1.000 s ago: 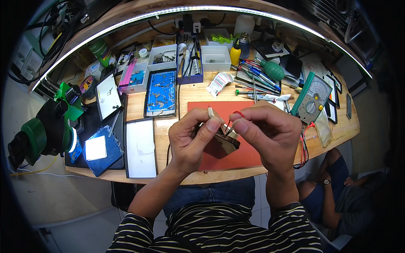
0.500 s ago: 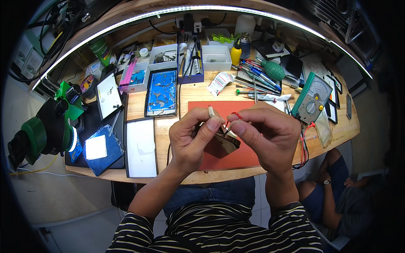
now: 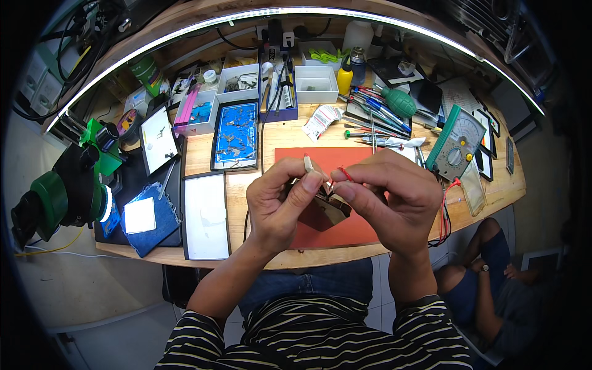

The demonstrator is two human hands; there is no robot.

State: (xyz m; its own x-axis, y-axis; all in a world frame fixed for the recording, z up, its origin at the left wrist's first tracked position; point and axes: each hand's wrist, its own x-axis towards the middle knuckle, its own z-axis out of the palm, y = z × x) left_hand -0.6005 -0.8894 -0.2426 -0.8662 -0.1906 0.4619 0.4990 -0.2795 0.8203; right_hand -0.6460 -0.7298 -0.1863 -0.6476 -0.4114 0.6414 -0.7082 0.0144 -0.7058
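Observation:
My left hand (image 3: 274, 206) is closed, pinching a small whitish piece (image 3: 309, 164) upright between thumb and forefinger. My right hand (image 3: 394, 203) is closed too, with a red wire (image 3: 341, 171) pinched at its fingertips close beside that piece; a dark wire runs down from there. Below the fingertips a dark, shiny box-shaped object (image 3: 322, 214) hangs over the orange mat (image 3: 364, 234), partly hidden by both hands, so I cannot tell how it is held.
A green microscope (image 3: 58, 191) stands left, beside a white tray (image 3: 206, 229) and blue board (image 3: 237, 132). Behind are boxes (image 3: 316, 83) and many tools (image 3: 379, 114). An analog meter (image 3: 455, 145) lies right. Another person (image 3: 493, 290) sits at lower right.
My right hand's fingertips have shifted slightly left and down with the red wire, nearer the whitish piece. My left hand has barely moved. The seated person's arm has shifted slightly.

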